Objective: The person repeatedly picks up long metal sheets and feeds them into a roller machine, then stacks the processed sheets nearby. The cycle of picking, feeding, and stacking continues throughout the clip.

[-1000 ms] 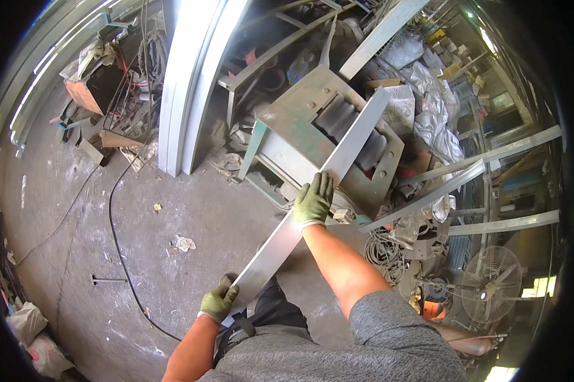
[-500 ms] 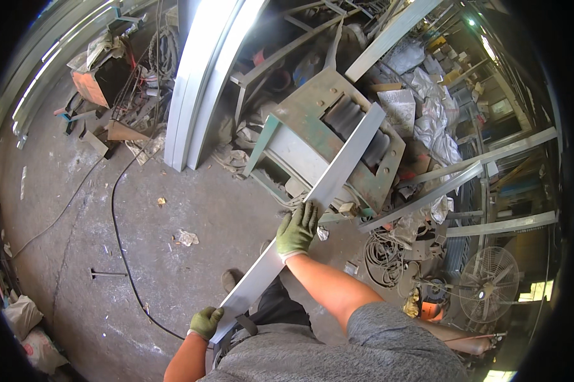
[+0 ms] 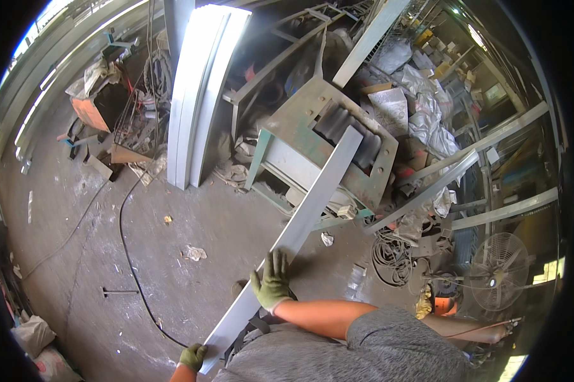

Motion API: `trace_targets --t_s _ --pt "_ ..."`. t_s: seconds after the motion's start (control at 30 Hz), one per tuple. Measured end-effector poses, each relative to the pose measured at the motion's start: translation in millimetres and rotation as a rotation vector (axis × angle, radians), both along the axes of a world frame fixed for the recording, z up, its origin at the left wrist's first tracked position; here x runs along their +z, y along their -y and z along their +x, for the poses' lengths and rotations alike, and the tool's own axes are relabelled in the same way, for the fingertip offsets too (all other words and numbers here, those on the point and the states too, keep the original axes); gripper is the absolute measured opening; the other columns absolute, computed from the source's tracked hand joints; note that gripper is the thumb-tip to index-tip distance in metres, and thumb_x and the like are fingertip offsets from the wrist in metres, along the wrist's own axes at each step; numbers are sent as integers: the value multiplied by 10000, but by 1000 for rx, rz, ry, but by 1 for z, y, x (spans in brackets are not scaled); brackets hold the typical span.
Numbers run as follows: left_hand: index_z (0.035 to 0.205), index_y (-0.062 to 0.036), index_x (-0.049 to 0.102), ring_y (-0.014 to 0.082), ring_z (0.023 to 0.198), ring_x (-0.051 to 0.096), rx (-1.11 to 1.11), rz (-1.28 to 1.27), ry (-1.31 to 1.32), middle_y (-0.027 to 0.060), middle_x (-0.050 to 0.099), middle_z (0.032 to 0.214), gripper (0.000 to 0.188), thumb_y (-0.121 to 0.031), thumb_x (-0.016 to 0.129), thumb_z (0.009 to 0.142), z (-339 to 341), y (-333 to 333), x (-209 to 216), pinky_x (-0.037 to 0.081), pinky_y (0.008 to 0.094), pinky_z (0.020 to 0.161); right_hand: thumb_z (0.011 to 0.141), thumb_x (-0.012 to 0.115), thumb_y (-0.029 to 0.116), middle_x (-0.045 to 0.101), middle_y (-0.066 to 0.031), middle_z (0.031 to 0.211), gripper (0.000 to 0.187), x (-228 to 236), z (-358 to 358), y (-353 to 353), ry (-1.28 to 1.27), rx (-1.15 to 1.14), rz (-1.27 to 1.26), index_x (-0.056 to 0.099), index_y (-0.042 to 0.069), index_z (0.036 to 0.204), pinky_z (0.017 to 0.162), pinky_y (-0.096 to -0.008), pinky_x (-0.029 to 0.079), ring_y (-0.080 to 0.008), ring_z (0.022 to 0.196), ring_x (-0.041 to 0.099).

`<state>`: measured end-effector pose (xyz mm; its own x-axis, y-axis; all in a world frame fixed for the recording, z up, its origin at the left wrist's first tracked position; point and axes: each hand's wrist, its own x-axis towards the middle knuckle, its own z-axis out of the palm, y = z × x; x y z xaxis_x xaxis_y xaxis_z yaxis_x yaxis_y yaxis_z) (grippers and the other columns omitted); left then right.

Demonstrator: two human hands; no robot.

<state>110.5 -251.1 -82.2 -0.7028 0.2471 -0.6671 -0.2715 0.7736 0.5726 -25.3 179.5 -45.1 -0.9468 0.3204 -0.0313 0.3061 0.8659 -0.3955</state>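
A long, flat grey metal bar (image 3: 315, 194) runs slantwise from near my body up to the green, worn roller machine (image 3: 300, 130). Its far end lies over the machine's dark rollers (image 3: 338, 124). My left hand (image 3: 192, 356), in a green glove, is closed around the near end of the bar. Farther along, my right hand (image 3: 273, 281), gloved too, lies on the bar with fingers stretched out and thumb apart. The bar's underside is hidden.
Tall pale metal channels (image 3: 198, 108) stand left of the machine. A black cable (image 3: 130, 251) crosses the concrete floor. On the right are a coiled cable (image 3: 392, 258), a caged fan (image 3: 498, 272) and steel beams (image 3: 506, 209). An orange-sided box (image 3: 90, 114) sits among scrap at far left.
The bar has come back toward me, its far end now lower over the rollers. Both hands have moved nearer my body, and the view has shifted slightly.
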Motion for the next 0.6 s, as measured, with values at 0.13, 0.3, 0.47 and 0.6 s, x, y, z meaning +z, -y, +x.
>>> trace_targets --t_s 0.13,0.3,0.47,0.6 --pt "1140 -88 833 514 1042 777 -3 -15 43 269 810 1025 551 -601 638 1094 -6 -2 -1 606 577 898 1104 635 470 256 -390 1808 915 0 1 -7 56 30 -28 320 -140 1709 1398 -638 192 -597 1694 189" --pt "1140 -64 825 498 1076 781 -12 2 35 279 811 1073 578 -608 637 1093 -58 -85 -9 602 569 928 1106 600 485 288 -398 1794 916 -2 -49 -89 -97 97 148 336 -171 1688 1390 -651 192 -615 1669 234" --pt "1285 -51 774 470 1135 788 -40 16 -6 264 826 1160 719 -715 705 1018 -128 -197 32 619 532 976 1101 577 440 335 -388 1778 845 14 -124 -202 -235 95 252 405 -168 1661 1393 -645 192 -593 1669 263" --pt "1339 -50 749 469 1199 771 -131 -73 25 272 818 1215 774 -736 733 983 -204 -300 62 600 531 1024 1114 583 440 385 -380 1753 811 26 -185 -294 -249 55 313 417 -121 1676 1379 -632 237 -586 1647 313"
